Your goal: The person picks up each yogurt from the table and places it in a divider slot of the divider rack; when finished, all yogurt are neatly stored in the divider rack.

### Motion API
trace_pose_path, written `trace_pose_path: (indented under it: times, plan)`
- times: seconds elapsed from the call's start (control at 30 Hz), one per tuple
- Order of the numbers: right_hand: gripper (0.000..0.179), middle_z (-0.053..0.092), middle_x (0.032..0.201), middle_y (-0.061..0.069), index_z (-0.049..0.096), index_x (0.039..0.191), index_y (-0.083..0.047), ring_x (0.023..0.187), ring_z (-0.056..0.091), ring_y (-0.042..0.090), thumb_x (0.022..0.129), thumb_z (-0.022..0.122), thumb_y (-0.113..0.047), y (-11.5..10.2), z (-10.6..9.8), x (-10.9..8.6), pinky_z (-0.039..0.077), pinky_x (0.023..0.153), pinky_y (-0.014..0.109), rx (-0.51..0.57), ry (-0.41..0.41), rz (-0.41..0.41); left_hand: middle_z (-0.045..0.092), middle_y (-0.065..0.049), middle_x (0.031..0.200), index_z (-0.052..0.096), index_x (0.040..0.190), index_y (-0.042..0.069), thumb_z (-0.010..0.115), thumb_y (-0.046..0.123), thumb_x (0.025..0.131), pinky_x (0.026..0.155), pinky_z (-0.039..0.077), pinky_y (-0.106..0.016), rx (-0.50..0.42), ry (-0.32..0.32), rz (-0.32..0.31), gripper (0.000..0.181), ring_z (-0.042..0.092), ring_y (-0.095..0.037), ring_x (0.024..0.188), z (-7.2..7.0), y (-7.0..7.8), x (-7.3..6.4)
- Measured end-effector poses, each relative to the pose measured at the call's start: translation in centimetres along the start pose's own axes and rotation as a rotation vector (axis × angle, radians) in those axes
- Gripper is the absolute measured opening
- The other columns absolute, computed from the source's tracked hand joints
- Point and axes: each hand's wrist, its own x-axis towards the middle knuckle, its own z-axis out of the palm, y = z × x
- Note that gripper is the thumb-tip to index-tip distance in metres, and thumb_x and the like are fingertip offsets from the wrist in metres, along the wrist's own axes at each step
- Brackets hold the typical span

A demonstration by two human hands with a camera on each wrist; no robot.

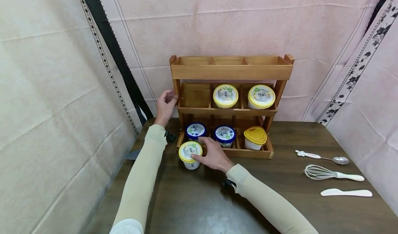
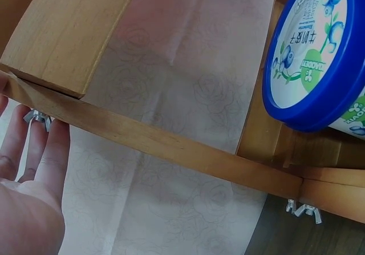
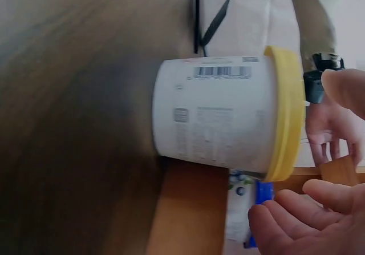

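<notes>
A tub with a yellow lid [image 1: 190, 151] stands on the table, right at the front left corner of the wooden rack [image 1: 231, 72]. My right hand [image 1: 215, 155] is spread over this tub; in the right wrist view the thumb [image 3: 345, 89] and fingers [image 3: 296, 215] are apart on either side of its lid. At the rack's left upright, my left hand [image 1: 166, 104] has its fairly straight fingertips against the wood beside a wing nut [image 2: 37, 117]. Two blue-lidded tubs, one left [image 1: 196, 130] and one middle [image 1: 225, 134], sit in the bottom tier.
Two yellow-lidded tubs [image 1: 225, 95] [image 1: 262, 96] occupy the middle tier, and another yellow-lidded tub [image 1: 255, 137] sits bottom right. A spoon [image 1: 323, 157], a whisk [image 1: 332, 173] and a white knife [image 1: 346, 193] lie on the table's right side. Cloth hangs behind.
</notes>
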Motion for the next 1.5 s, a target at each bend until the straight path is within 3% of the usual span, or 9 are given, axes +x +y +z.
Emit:
trace_pose_path:
  times: [0.27, 0.67, 1.0, 1.2, 1.5]
  plan:
    - [0.099, 0.051, 0.160, 0.011, 0.046, 0.159, -0.015, 0.147, 0.050, 0.036, 0.082, 0.082, -0.066, 0.9, 1.2, 0.0, 0.038, 0.122, 0.063, -0.025, -0.035, 0.026, 0.068, -0.009, 0.128, 0.066, 0.135, 0.017, 0.068, 0.027, 0.104, 0.103, 0.053, -0.039, -0.001, 0.002, 0.004, 0.032, 0.062, -0.022, 0.114, 0.0, -0.1, 0.0]
    - [0.103, 0.053, 0.157, 0.013, 0.045, 0.159, -0.009, 0.142, 0.053, 0.035, 0.079, 0.089, -0.056, 0.8, 1.4, -0.1, 0.044, 0.119, 0.057, -0.013, -0.037, -0.015, 0.069, -0.008, 0.125, 0.067, 0.133, 0.017, 0.069, 0.025, 0.104, 0.099, 0.053, -0.034, -0.002, 0.008, 0.007, 0.030, 0.062, -0.020, 0.112, 0.0, 0.1, 0.2]
    - [0.097, 0.060, 0.142, 0.008, 0.053, 0.152, -0.013, 0.129, 0.059, 0.030, 0.074, 0.093, -0.056, 1.1, 1.7, 0.0, 0.049, 0.113, 0.054, 0.038, -0.030, -0.007, 0.069, -0.008, 0.125, 0.067, 0.133, 0.017, 0.069, 0.024, 0.104, 0.101, 0.054, -0.034, -0.015, 0.010, 0.006, 0.030, 0.063, -0.021, 0.112, -0.1, -0.1, 0.0]
    - [0.097, 0.061, 0.139, 0.006, 0.054, 0.151, -0.016, 0.128, 0.058, 0.030, 0.073, 0.093, -0.057, 0.7, 0.9, -0.1, 0.047, 0.112, 0.057, 0.037, -0.003, -0.002, 0.069, -0.008, 0.127, 0.067, 0.134, 0.017, 0.068, 0.025, 0.104, 0.102, 0.053, -0.033, -0.014, 0.011, -0.002, 0.031, 0.063, -0.020, 0.113, -0.1, -0.1, 0.1]
    - [0.095, 0.060, 0.133, 0.001, 0.054, 0.151, -0.016, 0.118, 0.061, 0.021, 0.073, 0.095, -0.051, -0.7, -1.2, 0.1, 0.056, 0.103, 0.046, 0.079, 0.035, -0.032, 0.070, -0.008, 0.124, 0.068, 0.132, 0.015, 0.070, 0.024, 0.102, 0.098, 0.052, -0.030, -0.021, 0.014, 0.012, 0.031, 0.063, -0.018, 0.111, 0.2, -0.5, 0.3]
